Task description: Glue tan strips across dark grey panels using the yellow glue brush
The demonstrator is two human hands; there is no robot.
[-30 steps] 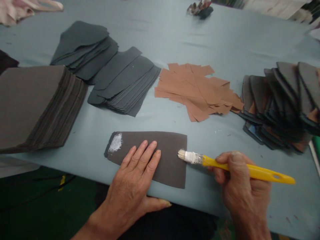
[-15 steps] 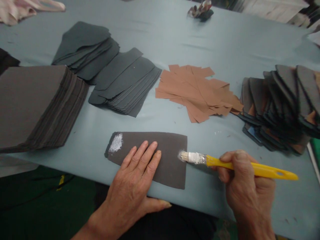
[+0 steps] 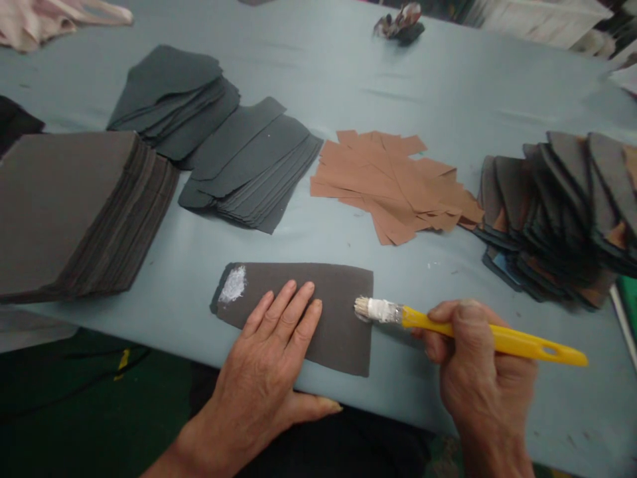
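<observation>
Two bare hands are at work on one dark grey-brown, roughly rectangular panel of cloth-like material (image 3: 341, 332), which lies flat near the close edge of the pale blue-green covered table (image 3: 448, 86); the left hand (image 3: 269, 358) is laid flat on the panel's middle, its four fingers extended and slightly parted, its thumb off the near edge of the table; the right hand (image 3: 482, 358) is closed around one flat paintbrush with a yellow handle and a white-coated ferrule (image 3: 381, 311), its bristles touching the panel near its right edge. Two white marks show on the panel: one broad patch (image 3: 233, 284) at the left end, and one small smear (image 3: 363, 317) under the bristles. Beyond lie one tall stack of grey-brown panels (image 3: 64, 199) at the left, two fanned stacks of dark green-grey pieces (image 3: 249, 166), one loose heap of tan strips (image 3: 383, 172) and, at the right, one overlapping pile of dark, curved-edged pieces (image 3: 557, 206); the single sheets in these are too overlapped to count. Compared with half a second ago, the right hand and paintbrush sit slightly farther left, over the small smear; the left hand keeps its place on the panel.
</observation>
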